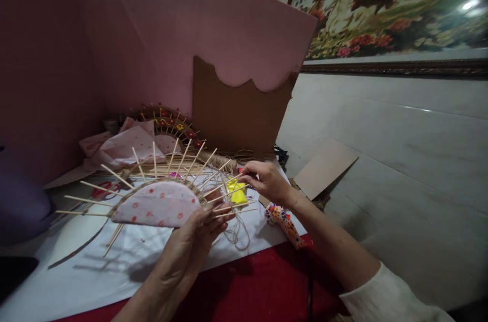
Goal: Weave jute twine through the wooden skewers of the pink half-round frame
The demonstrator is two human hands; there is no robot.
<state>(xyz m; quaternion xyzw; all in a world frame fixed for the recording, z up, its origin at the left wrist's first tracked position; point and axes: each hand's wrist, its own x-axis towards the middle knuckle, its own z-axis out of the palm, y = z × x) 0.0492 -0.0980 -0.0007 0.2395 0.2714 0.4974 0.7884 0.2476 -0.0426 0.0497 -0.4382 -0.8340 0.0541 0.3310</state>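
My left hand [202,225] grips the right end of a half-round fabric-covered panel [160,203], pale pink with small red flowers. Thin wooden sticks [154,158] fan out from its curved edge, which has a brown twine-like border. The panel is raised above the white table cover, flat edge down. My right hand [267,180] is pinched closed at the tips of the right-hand sticks; whatever lies between its fingertips is too small to make out. Loose twine [240,240] hangs and loops below, close to both hands. Just behind the sticks lies a bright yellow object [237,192].
A finished-looking arch with flowers [179,126] stands behind, beside folded pink fabric [125,143] and a twine roll [219,161]. Red-handled scissors [102,190] lie left. A flower-patterned object [284,223] rests below my right forearm. Brown cardboard [236,114] leans at the back.
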